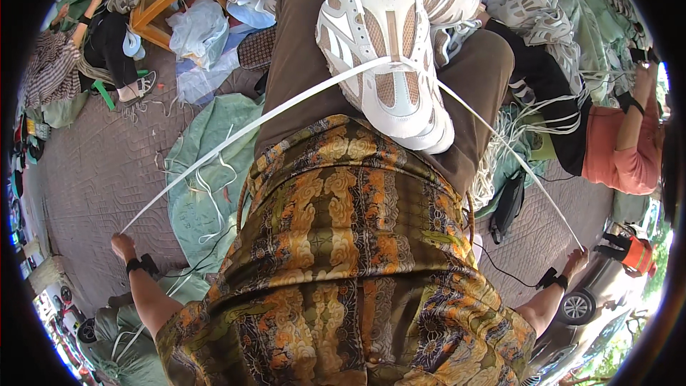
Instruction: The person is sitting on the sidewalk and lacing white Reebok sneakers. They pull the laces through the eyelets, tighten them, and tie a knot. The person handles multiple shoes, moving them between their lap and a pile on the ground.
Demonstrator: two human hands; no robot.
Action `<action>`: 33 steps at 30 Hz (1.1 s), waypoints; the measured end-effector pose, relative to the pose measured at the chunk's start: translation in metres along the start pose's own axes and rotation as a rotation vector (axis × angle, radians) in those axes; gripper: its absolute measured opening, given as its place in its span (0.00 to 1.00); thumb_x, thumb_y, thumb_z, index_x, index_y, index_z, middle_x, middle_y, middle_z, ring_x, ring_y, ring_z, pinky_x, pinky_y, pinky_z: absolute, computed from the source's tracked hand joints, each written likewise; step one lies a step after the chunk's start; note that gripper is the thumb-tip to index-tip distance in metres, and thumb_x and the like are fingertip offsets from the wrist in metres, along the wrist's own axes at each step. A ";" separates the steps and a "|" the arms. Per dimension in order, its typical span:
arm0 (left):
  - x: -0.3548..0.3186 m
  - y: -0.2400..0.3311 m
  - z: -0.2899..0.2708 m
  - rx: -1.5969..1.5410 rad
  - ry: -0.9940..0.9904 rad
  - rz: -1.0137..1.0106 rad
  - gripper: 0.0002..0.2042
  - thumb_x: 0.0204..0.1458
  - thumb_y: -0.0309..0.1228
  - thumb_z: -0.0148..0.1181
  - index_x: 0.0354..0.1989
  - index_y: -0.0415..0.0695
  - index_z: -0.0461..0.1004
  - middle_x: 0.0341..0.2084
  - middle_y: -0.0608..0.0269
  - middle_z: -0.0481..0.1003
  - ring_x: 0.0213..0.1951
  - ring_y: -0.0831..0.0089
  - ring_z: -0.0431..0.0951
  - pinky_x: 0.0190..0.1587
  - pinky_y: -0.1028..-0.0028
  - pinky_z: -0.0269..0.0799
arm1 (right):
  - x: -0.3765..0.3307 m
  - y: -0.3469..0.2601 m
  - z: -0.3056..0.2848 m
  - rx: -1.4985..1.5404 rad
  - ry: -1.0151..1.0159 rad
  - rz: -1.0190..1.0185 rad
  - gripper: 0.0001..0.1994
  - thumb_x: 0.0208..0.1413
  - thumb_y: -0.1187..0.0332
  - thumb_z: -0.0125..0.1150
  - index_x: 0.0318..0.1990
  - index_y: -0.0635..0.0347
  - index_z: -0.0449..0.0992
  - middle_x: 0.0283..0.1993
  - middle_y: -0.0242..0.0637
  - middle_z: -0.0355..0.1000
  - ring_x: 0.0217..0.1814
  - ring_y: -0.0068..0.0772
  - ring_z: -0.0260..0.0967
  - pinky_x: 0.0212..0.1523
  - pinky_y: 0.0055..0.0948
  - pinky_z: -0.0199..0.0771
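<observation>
Lace [250,129] runs taut through the shoe [389,50] on the raised knee, left hand [123,244] and right hand [576,259] each pinching an end well out from the shoe; tightening step, likely crossing next.

- Single head view, worn on the head, facing steeply down over the lap.
- Close range: shoe [389,50] on knee fills upper centre.
- Fisheye bends edges; hands [123,245] at far sides; paved floor [100,164] at rim.
</observation>
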State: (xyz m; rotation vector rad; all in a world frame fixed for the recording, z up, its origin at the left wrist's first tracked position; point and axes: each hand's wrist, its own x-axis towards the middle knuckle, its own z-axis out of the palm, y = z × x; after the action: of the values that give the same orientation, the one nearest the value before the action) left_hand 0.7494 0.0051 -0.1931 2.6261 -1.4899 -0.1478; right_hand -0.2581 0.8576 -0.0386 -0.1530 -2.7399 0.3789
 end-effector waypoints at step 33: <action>-0.390 0.494 -0.044 -1.084 -0.296 1.560 0.05 0.55 0.21 0.58 0.38 0.43 0.75 0.26 0.59 0.78 0.25 0.69 0.80 0.29 0.76 0.74 | -0.252 -0.562 0.082 0.902 -0.475 -1.197 0.04 0.51 0.78 0.59 0.33 0.61 0.71 0.30 0.40 0.70 0.31 0.45 0.70 0.31 0.35 0.69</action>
State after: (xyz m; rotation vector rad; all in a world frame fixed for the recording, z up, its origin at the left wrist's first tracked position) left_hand 0.1377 0.0906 -0.0652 0.3418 -2.1288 -0.8212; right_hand -0.0868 0.2603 -0.0408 1.8306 -2.1791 1.2485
